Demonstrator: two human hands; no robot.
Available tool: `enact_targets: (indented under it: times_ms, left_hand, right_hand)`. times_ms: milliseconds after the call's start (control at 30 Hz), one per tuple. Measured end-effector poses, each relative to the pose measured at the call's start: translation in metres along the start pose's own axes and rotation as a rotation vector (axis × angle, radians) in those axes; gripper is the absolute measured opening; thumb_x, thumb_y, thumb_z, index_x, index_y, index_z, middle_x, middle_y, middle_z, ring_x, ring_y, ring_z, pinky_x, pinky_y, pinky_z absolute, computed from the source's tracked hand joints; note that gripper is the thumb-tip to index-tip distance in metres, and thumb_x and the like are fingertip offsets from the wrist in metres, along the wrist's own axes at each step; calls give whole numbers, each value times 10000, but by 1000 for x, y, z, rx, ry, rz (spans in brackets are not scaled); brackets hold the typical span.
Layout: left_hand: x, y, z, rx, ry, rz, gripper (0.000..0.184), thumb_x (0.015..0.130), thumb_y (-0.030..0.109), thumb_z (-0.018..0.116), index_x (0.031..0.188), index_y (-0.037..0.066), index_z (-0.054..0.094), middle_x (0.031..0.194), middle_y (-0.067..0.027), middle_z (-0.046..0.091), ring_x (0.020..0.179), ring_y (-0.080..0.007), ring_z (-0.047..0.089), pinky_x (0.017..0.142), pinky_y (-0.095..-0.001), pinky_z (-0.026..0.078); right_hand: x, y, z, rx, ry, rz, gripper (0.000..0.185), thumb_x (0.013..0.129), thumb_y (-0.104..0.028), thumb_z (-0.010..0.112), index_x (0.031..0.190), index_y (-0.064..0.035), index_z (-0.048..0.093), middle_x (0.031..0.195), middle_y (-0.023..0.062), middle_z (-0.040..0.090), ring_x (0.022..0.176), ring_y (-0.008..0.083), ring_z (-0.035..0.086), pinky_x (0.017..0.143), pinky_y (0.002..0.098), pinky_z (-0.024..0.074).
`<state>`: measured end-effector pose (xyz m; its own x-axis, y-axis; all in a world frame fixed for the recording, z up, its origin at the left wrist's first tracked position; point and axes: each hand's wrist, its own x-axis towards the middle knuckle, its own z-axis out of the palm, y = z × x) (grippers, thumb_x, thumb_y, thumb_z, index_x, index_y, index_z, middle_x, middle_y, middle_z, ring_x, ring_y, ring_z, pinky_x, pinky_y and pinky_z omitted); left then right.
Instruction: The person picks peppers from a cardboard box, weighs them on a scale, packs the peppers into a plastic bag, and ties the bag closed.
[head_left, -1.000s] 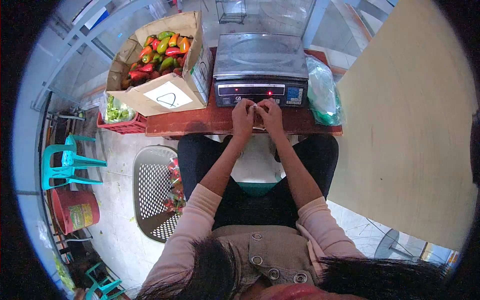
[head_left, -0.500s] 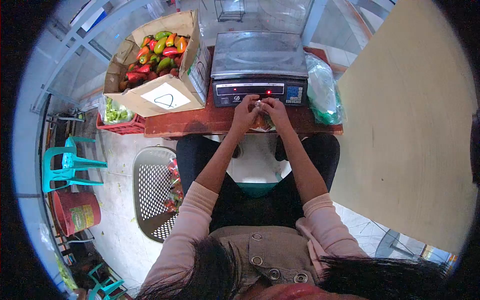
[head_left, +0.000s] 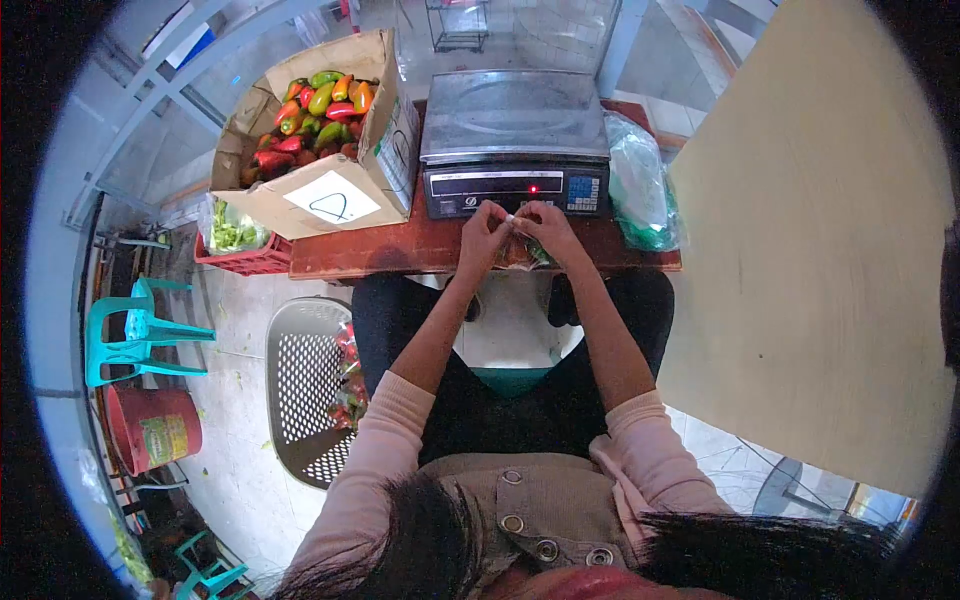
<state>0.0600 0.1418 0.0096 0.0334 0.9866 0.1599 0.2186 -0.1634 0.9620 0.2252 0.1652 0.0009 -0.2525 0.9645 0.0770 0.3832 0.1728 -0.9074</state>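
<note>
In front of the digital scale point(head_left: 515, 130), a small clear plastic bag point(head_left: 522, 256) rests at the table's near edge. Something green shows inside it, but the rest of its contents is mostly hidden by my hands. My left hand point(head_left: 485, 238) pinches the bag's gathered neck from the left. Fingers closed, my right hand point(head_left: 552, 232) grips the same neck from the right, and the fingertips of both hands nearly meet. Left of the scale, a cardboard box point(head_left: 285, 205) holds red, orange and green peppers point(head_left: 320, 100).
The scale and box stand on a reddish-brown table point(head_left: 355, 255). Clear plastic bags point(head_left: 640, 180) lie right of the scale. A perforated basket point(head_left: 300, 370) with bagged peppers point(head_left: 348, 385) is by my left leg. Further left are a turquoise chair point(head_left: 140, 325) and red bucket point(head_left: 155, 428). A wooden panel point(head_left: 800, 270) fills the right.
My hands have shifted slightly at the bag's neck, their fingertips drawing a little apart. One red light on the scale's display no longer shows. The view has tilted slightly.
</note>
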Motion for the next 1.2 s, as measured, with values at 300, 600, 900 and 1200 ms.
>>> enact_targets:
  times_ms: [300, 600, 900, 1200]
  left_hand:
    - [5, 11, 7, 250, 72, 286, 134, 794, 18, 633, 845, 29, 510, 744, -73, 514, 691, -187, 526, 652, -321, 440]
    - [-4, 38, 10, 322, 114, 245, 137, 776, -55, 566, 864, 10, 482, 791, -140, 502, 754, -315, 543, 697, -376, 438]
    - [1, 18, 14, 186, 180, 184, 156, 771, -24, 625, 853, 12, 497, 738, -105, 532, 667, -222, 549, 639, -337, 450]
    - [-6, 23, 15, 229, 224, 152, 173, 783, 14, 646, 839, 12, 483, 721, -108, 525, 656, -232, 541, 631, -350, 442]
  right_hand:
    - [-2, -3, 7, -239, 121, -196, 187, 769, -171, 689, 862, -19, 635, 842, 134, 624, 832, 310, 611, 745, 393, 466]
    - [-16, -26, 23, -207, 449, -207, 113, 787, -102, 650, 847, -21, 601, 781, 108, 591, 751, 255, 597, 685, 351, 457]
    - [-7, 4, 22, 185, 294, -48, 92, 771, -53, 675, 829, -6, 622, 766, 31, 621, 724, 116, 591, 655, 269, 462]
    - [-15, -4, 27, 98, 409, -6, 89, 786, -66, 665, 845, -4, 641, 768, 59, 630, 728, 144, 608, 695, 278, 472]
